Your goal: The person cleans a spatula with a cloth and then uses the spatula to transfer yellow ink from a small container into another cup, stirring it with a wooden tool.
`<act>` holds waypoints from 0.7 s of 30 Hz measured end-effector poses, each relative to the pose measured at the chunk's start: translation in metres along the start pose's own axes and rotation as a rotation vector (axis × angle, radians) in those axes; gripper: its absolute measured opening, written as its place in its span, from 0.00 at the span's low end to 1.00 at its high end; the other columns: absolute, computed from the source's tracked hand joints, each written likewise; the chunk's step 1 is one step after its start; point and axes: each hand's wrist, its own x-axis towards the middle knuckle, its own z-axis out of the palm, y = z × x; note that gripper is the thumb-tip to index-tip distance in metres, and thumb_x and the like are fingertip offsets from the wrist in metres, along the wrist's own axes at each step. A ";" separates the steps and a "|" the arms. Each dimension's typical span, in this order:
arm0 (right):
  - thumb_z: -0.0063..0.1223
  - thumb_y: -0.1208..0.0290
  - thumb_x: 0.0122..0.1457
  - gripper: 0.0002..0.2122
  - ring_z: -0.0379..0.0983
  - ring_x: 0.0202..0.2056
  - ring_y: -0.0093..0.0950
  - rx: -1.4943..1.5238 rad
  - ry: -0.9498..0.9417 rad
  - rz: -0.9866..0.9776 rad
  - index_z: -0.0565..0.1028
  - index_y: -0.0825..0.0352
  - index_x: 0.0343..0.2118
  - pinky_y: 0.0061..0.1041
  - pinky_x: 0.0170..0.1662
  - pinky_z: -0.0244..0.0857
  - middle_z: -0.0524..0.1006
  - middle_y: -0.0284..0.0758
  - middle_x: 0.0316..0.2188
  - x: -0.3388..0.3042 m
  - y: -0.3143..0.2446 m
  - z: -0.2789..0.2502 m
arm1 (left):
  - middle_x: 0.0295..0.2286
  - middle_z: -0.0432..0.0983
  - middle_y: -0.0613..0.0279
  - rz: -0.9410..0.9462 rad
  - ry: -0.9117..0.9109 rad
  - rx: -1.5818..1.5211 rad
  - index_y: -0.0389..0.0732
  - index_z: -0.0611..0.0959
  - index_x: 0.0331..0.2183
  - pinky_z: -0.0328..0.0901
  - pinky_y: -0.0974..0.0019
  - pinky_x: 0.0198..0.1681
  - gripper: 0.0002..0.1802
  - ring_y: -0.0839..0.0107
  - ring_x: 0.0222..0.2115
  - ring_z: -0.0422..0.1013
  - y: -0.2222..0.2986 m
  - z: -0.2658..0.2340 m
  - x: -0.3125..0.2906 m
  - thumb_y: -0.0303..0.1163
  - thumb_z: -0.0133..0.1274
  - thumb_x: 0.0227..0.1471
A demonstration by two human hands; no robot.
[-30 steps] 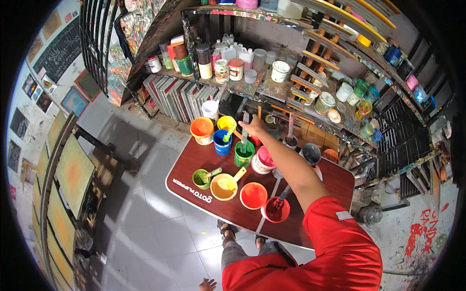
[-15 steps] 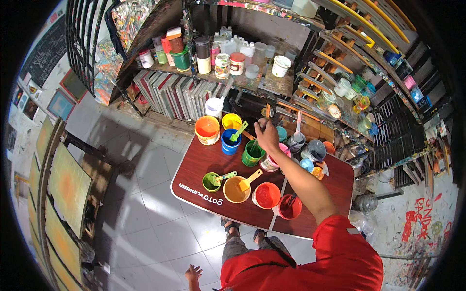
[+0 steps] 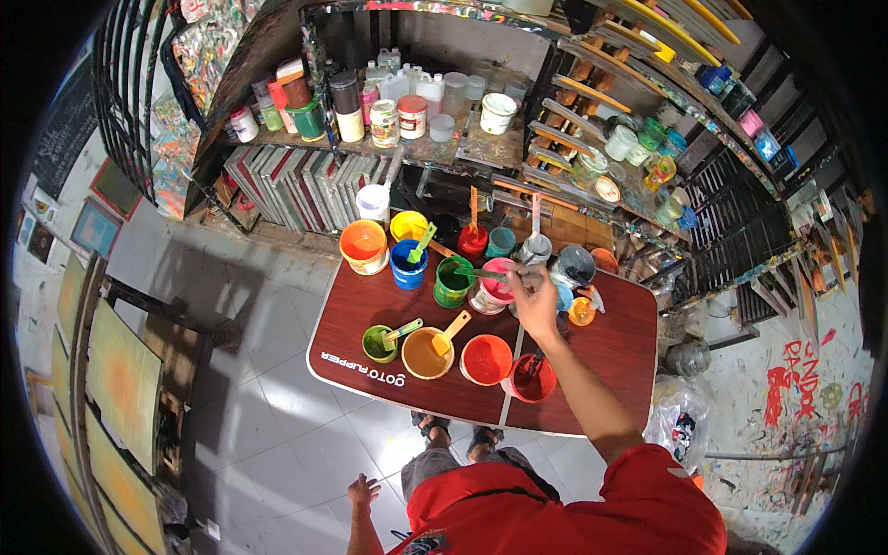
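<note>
My right hand [image 3: 534, 298] reaches over a low brown table [image 3: 610, 356] and grips a thin stirring stick [image 3: 483, 274]. The stick's far end lies across a green paint cup [image 3: 451, 282]. Just under the hand stands a pink paint cup [image 3: 493, 287]. Around them stand an orange cup [image 3: 363, 246], a yellow cup [image 3: 409, 225], and a blue cup [image 3: 408, 265] with a green stick in it. My left hand [image 3: 363, 490] hangs low beside my leg, fingers spread, holding nothing.
Nearer me on the table are a small green cup [image 3: 378, 343], an ochre cup [image 3: 426, 352], an orange-red cup [image 3: 487, 359] and a red cup [image 3: 532, 378]. A shelf [image 3: 462, 153] of jars stands behind. Canvases [image 3: 120, 388] lean at left.
My right hand has drawn back from the far cups toward me and to the right, over the pink cup. My left hand has come further into view at the bottom.
</note>
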 end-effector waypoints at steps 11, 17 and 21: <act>0.56 0.73 0.58 0.08 0.80 0.36 0.29 0.006 -0.295 0.310 0.77 0.68 0.40 0.24 0.34 0.74 0.74 0.44 0.50 -0.051 0.046 -0.060 | 0.36 0.80 0.48 0.026 0.001 0.042 0.31 0.72 0.48 0.67 0.68 0.17 0.26 0.64 0.23 0.78 -0.001 0.009 -0.013 0.46 0.45 0.61; 0.51 0.67 0.59 0.16 0.76 0.41 0.41 -0.706 -0.450 -0.138 0.74 0.58 0.51 0.36 0.43 0.70 0.76 0.45 0.45 -0.060 0.043 -0.082 | 0.36 0.80 0.47 -0.016 0.038 0.047 0.31 0.72 0.48 0.67 0.68 0.16 0.25 0.64 0.23 0.78 -0.019 0.013 -0.036 0.44 0.45 0.61; 0.46 0.61 0.61 0.21 0.75 0.39 0.48 -0.803 -0.595 -0.098 0.67 0.50 0.58 0.44 0.41 0.70 0.74 0.48 0.45 -0.062 0.059 -0.095 | 0.37 0.80 0.47 -0.004 0.049 0.060 0.31 0.72 0.48 0.68 0.68 0.16 0.26 0.62 0.24 0.79 -0.036 0.018 -0.046 0.45 0.45 0.60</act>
